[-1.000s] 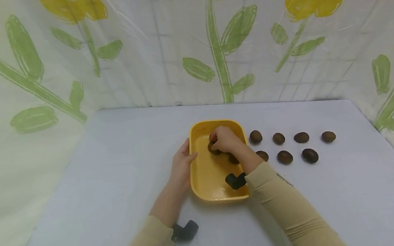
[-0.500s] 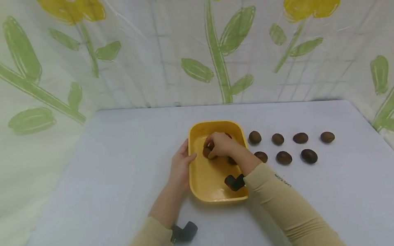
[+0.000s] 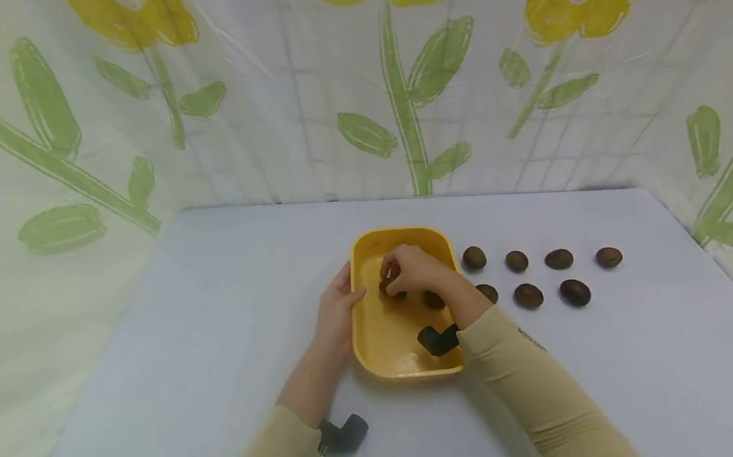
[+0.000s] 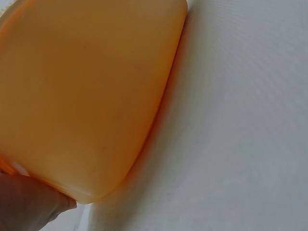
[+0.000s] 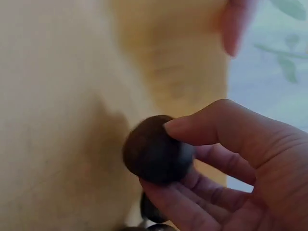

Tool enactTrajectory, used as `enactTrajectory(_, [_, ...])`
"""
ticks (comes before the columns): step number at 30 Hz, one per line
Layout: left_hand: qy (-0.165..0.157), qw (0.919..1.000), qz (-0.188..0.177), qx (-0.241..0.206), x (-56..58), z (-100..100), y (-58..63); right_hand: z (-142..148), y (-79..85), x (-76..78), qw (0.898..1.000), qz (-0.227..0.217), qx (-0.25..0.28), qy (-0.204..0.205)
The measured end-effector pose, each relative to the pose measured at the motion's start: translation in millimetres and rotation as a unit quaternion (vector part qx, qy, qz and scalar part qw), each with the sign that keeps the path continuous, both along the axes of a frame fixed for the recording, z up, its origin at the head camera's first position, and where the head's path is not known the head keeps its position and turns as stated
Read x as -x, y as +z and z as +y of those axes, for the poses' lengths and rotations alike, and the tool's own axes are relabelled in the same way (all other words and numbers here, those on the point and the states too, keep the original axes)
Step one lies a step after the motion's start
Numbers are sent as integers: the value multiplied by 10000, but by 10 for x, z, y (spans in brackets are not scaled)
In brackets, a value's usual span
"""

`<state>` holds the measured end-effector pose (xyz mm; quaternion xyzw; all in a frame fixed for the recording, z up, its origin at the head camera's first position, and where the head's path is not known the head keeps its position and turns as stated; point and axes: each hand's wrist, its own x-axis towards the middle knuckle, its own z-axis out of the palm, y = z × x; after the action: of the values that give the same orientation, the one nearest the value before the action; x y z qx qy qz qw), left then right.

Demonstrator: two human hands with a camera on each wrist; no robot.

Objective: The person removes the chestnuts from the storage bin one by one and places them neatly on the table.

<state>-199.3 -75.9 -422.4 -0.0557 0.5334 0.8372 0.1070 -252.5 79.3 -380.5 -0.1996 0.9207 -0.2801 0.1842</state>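
Note:
A yellow plastic tray (image 3: 392, 345) with rounded corners stands on the table in the head view. My left hand (image 3: 334, 316) grips its left rim, thumb over the edge and fingers along the outside; the left wrist view shows the tray's outer wall (image 4: 86, 96) up close. Inside the tray my right hand (image 3: 416, 267) pinches a dark brown egg-shaped object (image 5: 156, 151) between thumb and fingers, low over the tray floor. Another dark brown egg-shaped piece (image 3: 433, 299) lies in the tray, partly behind the right wrist; dark pieces (image 5: 151, 209) also show below the hand in the right wrist view.
Right of the tray, several similar brown egg-shaped pieces (image 3: 559, 259) lie in two rough rows on the white table (image 3: 209, 303). One of them is partly covered by the right forearm. A flower-patterned curtain (image 3: 241, 121) hangs behind and at both sides.
My right hand has moved a little left and toward me inside the tray, carrying the brown egg-shaped object, then nearly stopped. The left hand keeps its grip on the rim.

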Motion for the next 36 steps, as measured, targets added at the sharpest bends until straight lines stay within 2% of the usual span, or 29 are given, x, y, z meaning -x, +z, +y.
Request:
enactTrajectory(2, [-12, 10000, -12, 60, -4, 4, -2, 12, 4, -1, 9999, -89, 131, -12])
enactTrajectory(6, [4, 9998, -32, 212, -14, 5, 8, -2, 2, -4, 9995, -294, 41, 147])
enactTrajectory(11, [9, 9999, 21, 146, -12, -5, 3, -1, -18, -3, 9985, -455, 128, 287])
enactTrajectory(15, [-27, 9999, -32, 140, -7, -6, -6, 75, 19, -16, 9923, -759, 971, -103])
enactTrajectory(18, [-48, 9999, -66, 84, -10, -8, 1, 157, 87, -42, 9788, -989, 1720, -508])
enactTrajectory(22, [-48, 10000, -71, 41, -12, -9, 23, 279, 171, -89, 9605, -1145, 2385, -859])
enactTrajectory(25, [-14, 9999, -125, 109, -10, -4, 39, 373, 201, -118, 9551, -1172, 2563, -918])
enactTrajectory(30, [-5, 9998, -167, 67, -15, -7, 52, 508, 199, -147, 9596, -1043, 2419, -984])
enactTrajectory(36, [-29, 9998, -182, 48, -14, -3, 48, 727, 219, -202, 9488, -1064, 2682, -1284])
